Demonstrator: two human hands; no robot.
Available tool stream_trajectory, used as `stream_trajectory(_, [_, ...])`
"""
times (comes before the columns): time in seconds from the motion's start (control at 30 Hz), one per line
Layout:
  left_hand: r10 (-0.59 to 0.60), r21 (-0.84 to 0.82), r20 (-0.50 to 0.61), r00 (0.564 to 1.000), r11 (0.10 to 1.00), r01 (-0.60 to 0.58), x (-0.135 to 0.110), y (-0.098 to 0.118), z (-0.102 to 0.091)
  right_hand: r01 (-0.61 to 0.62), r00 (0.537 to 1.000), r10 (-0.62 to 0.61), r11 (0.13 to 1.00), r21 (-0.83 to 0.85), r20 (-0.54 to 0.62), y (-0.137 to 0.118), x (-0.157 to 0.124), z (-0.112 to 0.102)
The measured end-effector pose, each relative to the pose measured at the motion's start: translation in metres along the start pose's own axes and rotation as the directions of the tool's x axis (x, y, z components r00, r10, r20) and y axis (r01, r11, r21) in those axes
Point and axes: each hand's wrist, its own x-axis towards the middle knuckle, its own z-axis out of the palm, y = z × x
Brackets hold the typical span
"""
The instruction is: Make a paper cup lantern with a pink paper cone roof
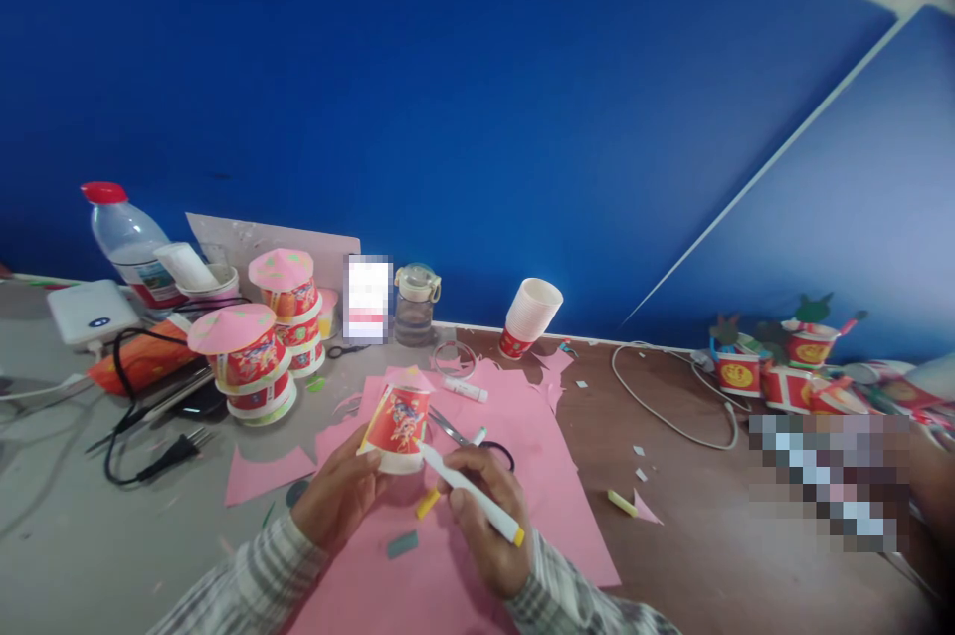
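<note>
My left hand (335,496) is closed around the lower side of a red printed paper cup (404,421), which is upside down with its white rim lowest. Between the fingers of my right hand (496,521) is a white marker (477,498) with a yellow end, its tip at or very near the cup near the rim. Under both hands lies a large pink paper sheet (556,535). Scissors (448,424) rest behind my right hand, partly hidden by it. A yellow piece (428,503) and a grey piece (403,543) lie on the sheet.
Stacked cups with pink cone tops (243,366) stand left, near a black plug (175,456) and a bottle (130,242). A white tube (467,389), a water jar (416,312) and nested cups (533,312) are behind. Decorated cups (787,386) sit right, near another person's arm (929,486).
</note>
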Motion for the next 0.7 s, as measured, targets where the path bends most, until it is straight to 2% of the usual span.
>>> stream_trajectory(0.3, [-0.01,0.029,0.055,0.998,1.0,0.008,-0.0008,-0.0011,0.0,0.024,1.0,-0.024,1.0,-0.006,0.016,0.0026,0.0023,0.0068])
stream_trajectory(0.53, [0.014,0.036,0.036,0.999,0.999,-0.015,-0.0034,0.0038,0.0057,-0.009,1.0,0.008,1.0,-0.025,-0.02,0.0066,0.0007,0.0058])
stream_trajectory(0.7, [0.021,-0.005,0.034,0.999,1.0,-0.021,-0.0016,0.0014,0.0015,-0.001,1.0,0.0,0.998,-0.057,-0.019,0.0064,-0.0005,0.0059])
